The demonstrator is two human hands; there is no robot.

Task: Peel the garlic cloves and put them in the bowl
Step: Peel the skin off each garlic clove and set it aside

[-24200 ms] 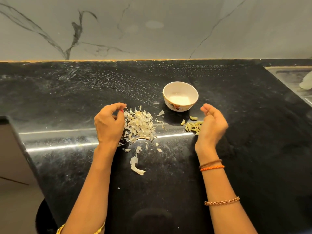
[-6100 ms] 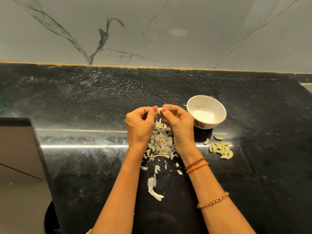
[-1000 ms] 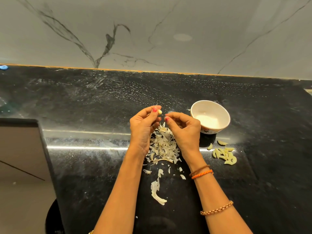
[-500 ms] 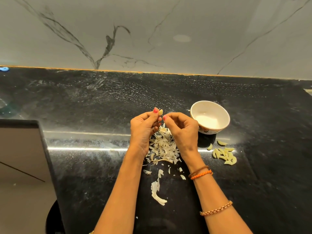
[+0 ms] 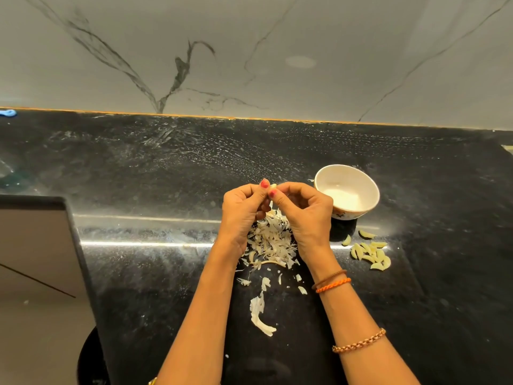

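Note:
A small pale garlic clove [image 5: 273,186] shows between my two thumbs above the black counter. My left hand [image 5: 244,209] pinches it from the left, and my right hand [image 5: 304,215] pinches it from the right, thumbs nearly touching. Most of the clove is hidden by my fingers. A white bowl [image 5: 370,187] with a floral band stands just right of my right hand; no cloves show inside it. Several peeled yellowish cloves [image 5: 370,254] lie on the counter in front of the bowl.
A heap of papery garlic skins [image 5: 270,243] lies under my hands, with loose flakes and a larger skin piece [image 5: 259,315] nearer to me. The counter edge [image 5: 83,259] drops off at the left. A marble wall [image 5: 249,51] backs the counter.
My right hand has closed in from the right onto the clove that my left hand held up. Both hands now meet at it. The bowl, the cloves and the skins lie as before.

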